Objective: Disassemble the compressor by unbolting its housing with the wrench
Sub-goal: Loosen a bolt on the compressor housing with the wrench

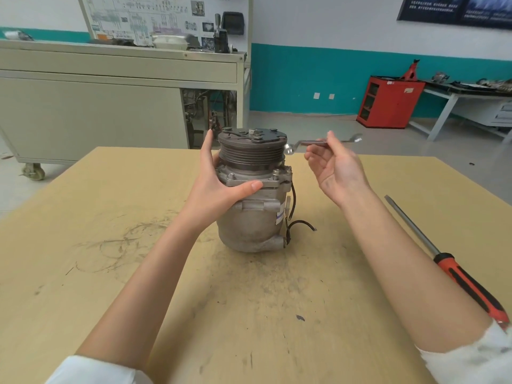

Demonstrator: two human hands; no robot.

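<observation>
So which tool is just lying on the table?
The red-handled screwdriver, lying on the table at the right with no hand holding it. The silver wrench is held up in the right hand.

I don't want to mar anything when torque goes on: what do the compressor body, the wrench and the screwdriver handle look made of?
Compressor body: probably cast aluminium, dull grey, grainy and grimy. Wrench, pinched in the right hand: bright polished steel, likely chromed, judging by its mirror glints. Screwdriver handle: red with black inserts, plastic or rubber; the look leaves it open.
</observation>
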